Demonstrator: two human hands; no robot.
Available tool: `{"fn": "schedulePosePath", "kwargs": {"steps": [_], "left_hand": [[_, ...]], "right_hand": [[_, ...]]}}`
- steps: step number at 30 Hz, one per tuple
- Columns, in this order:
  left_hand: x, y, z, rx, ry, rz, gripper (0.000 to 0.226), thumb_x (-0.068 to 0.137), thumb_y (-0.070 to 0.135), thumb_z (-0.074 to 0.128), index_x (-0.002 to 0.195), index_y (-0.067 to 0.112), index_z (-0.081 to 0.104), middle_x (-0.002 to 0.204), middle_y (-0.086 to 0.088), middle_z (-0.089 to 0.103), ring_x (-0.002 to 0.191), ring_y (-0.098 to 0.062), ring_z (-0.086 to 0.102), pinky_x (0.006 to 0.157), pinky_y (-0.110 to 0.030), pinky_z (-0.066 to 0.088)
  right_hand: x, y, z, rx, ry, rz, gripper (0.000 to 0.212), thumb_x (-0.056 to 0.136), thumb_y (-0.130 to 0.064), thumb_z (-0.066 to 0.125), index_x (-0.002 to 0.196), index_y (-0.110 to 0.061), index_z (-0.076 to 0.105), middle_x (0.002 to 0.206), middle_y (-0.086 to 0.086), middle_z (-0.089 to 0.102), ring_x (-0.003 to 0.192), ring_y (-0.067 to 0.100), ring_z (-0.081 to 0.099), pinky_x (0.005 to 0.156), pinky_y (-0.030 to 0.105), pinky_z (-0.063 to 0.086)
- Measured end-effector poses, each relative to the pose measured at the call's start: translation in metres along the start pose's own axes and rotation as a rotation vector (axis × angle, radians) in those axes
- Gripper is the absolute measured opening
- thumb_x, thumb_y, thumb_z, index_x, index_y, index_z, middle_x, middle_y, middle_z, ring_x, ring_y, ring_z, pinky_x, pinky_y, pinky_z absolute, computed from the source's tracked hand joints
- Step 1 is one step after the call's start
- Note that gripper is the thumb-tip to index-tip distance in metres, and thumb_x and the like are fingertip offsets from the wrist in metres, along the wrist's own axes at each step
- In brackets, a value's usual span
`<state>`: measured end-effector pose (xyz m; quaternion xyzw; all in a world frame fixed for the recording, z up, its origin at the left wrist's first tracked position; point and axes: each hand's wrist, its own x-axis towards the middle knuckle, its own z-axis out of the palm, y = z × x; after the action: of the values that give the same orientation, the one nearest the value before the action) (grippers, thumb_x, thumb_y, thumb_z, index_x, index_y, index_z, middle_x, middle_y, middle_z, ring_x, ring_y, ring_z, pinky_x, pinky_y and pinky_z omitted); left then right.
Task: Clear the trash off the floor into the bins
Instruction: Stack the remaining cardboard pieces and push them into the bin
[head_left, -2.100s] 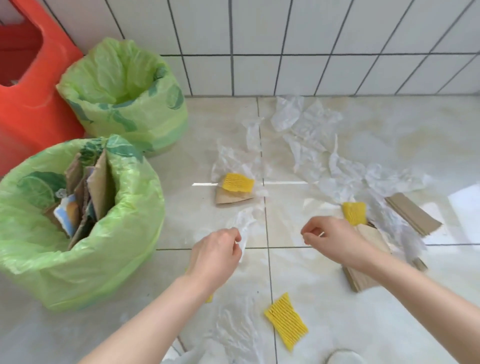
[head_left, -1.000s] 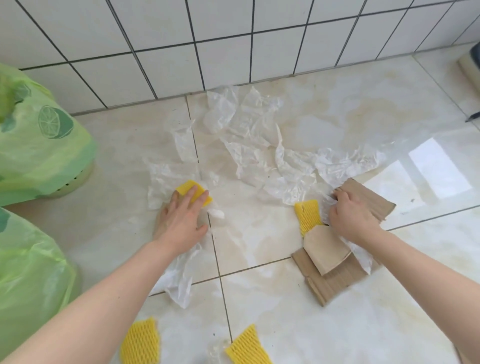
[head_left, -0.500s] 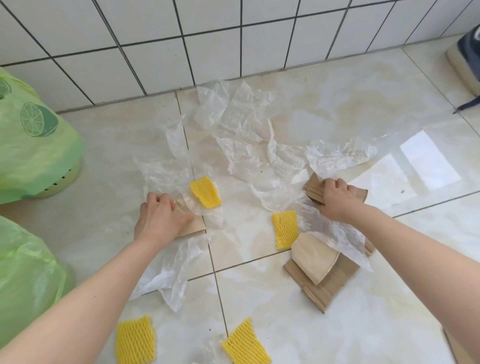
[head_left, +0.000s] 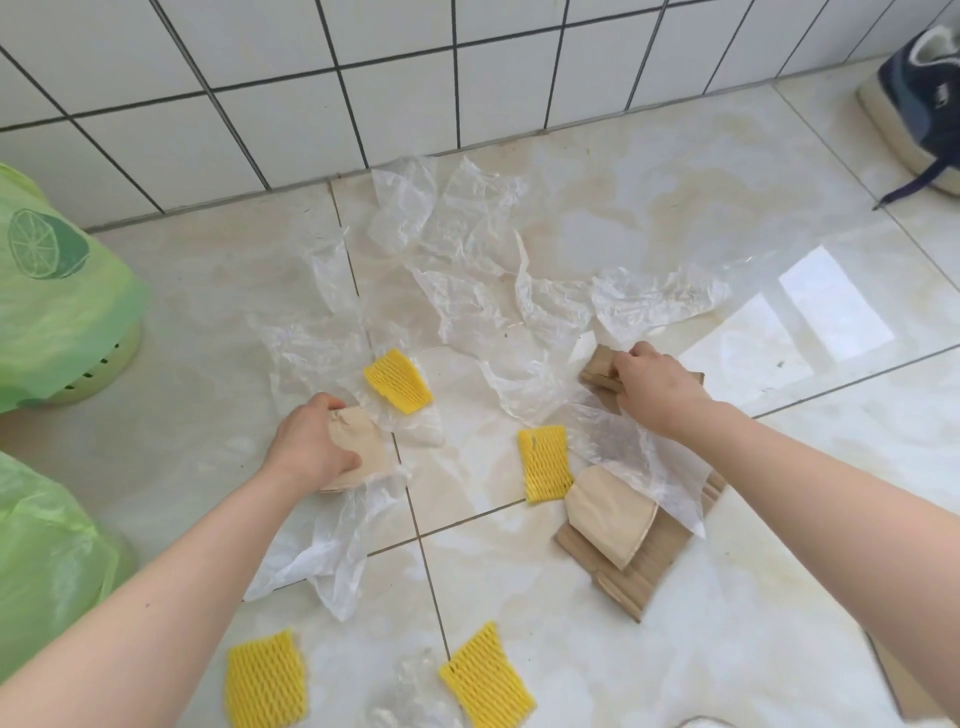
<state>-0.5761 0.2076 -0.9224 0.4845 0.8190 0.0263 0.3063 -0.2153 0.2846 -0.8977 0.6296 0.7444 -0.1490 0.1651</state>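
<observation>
Fingers of the left hand (head_left: 311, 447) curled round a tan paper piece (head_left: 358, 452) near the floor's (head_left: 727, 649) middle, fingers of the right hand (head_left: 654, 384) clamped on a brown cardboard strip (head_left: 597, 369) toward the wall side; both likely lifted for the bins. Counted: four yellow foam nets (head_left: 397, 382); two green-bagged bins (head_left: 57, 301) at the floor's left edge; several clear plastic sheets (head_left: 467, 270), number uncertain; more cardboard (head_left: 623, 561) lower right.

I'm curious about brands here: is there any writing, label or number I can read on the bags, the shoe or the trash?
No readable text anywhere.
Green bin bag: only a lime drawing, no words.
Shoe: a small pale mark on its side, too blurred to read.
Cardboard pieces, yellow foam nets and clear plastic: unprinted, as far as I can see.
</observation>
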Motion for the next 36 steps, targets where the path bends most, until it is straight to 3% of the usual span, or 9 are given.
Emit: {"fn": "schedulePosePath", "kwargs": {"steps": [4,8,12,16,22,25,28,33,36], "left_hand": [[-0.014,-0.003,-0.017,-0.022,0.04,-0.032,0.042,0.072,0.01,0.071,0.11,0.019,0.056,0.102,-0.006,0.061,0.096,-0.03,0.054,0.071,-0.029,0.039],[-0.033,0.009,-0.036,-0.156,-0.026,0.025,0.012,0.076,0.01,0.061,0.084,0.019,0.063,0.08,-0.002,0.061,0.078,-0.024,0.056,0.057,-0.027,0.039],[-0.061,0.042,-0.037,-0.348,-0.098,0.092,0.012,0.077,0.003,0.057,0.076,0.013,0.064,0.066,-0.002,0.055,0.062,-0.018,0.048,0.054,-0.025,0.033],[-0.089,0.091,-0.018,-0.175,-0.37,0.296,0.01,0.079,0.005,0.062,0.08,0.015,0.063,0.068,0.002,0.054,0.061,-0.01,0.049,0.05,-0.019,0.036],[-0.103,0.169,0.029,0.237,-0.608,0.664,0.019,0.082,0.032,0.067,0.071,0.024,0.054,0.077,0.006,0.055,0.078,-0.014,0.053,0.061,-0.024,0.04],[-0.094,0.203,0.055,0.326,-0.594,0.888,0.022,0.082,0.029,0.067,0.096,0.012,0.063,0.124,-0.004,0.051,0.119,-0.023,0.044,0.098,-0.03,0.037],[-0.083,0.223,0.081,0.436,-0.561,0.925,0.013,0.081,0.027,0.065,0.092,0.022,0.061,0.15,0.005,0.026,0.137,-0.025,0.014,0.108,-0.035,0.029],[-0.068,0.224,0.115,0.525,-0.549,0.848,0.031,0.08,0.029,0.062,0.11,0.021,0.065,0.152,0.005,0.026,0.138,-0.029,0.01,0.111,-0.04,0.028],[-0.063,0.221,0.114,0.436,-0.467,0.903,0.027,0.079,0.028,0.065,0.102,0.014,0.067,0.117,-0.004,0.054,0.119,-0.027,0.038,0.094,-0.027,0.036]], "right_hand": [[-0.007,0.002,-0.006,0.099,0.025,0.034,0.022,0.093,-0.016,0.042,0.108,-0.005,0.053,0.1,0.01,0.051,0.092,0.033,0.054,0.076,0.041,0.048],[-0.019,0.007,-0.01,0.16,0.189,0.115,0.016,0.092,-0.01,0.038,0.103,-0.009,0.05,0.096,0.015,0.061,0.08,0.033,0.054,0.064,0.035,0.038],[-0.049,0.019,-0.019,0.381,0.423,0.139,0.014,0.095,-0.015,0.04,0.102,-0.01,0.051,0.085,0.01,0.061,0.075,0.033,0.053,0.063,0.036,0.04],[-0.079,0.032,-0.014,0.457,0.549,0.119,0.015,0.096,-0.012,0.039,0.104,-0.011,0.051,0.091,0.009,0.063,0.084,0.033,0.056,0.072,0.043,0.045],[-0.091,0.066,0.027,0.55,0.329,0.397,0.03,0.093,-0.008,0.034,0.116,-0.003,0.052,0.114,0.019,0.059,0.105,0.036,0.055,0.083,0.039,0.042],[-0.092,0.076,0.051,0.676,0.182,0.523,0.029,0.094,-0.013,0.03,0.106,-0.001,0.055,0.11,0.023,0.061,0.093,0.035,0.054,0.075,0.035,0.04],[-0.092,0.076,0.065,0.751,0.07,0.595,0.034,0.097,-0.029,0.029,0.092,-0.005,0.053,0.101,0.021,0.062,0.082,0.03,0.049,0.066,0.031,0.033],[-0.093,0.061,0.072,0.8,0.077,0.547,0.04,0.095,-0.042,0.033,0.09,-0.009,0.054,0.085,0.008,0.061,0.078,0.028,0.054,0.055,0.032,0.031],[-0.091,0.059,0.067,0.808,0.093,0.509,0.041,0.095,-0.044,0.033,0.087,-0.01,0.054,0.081,0.005,0.06,0.076,0.025,0.054,0.057,0.033,0.034]]}}
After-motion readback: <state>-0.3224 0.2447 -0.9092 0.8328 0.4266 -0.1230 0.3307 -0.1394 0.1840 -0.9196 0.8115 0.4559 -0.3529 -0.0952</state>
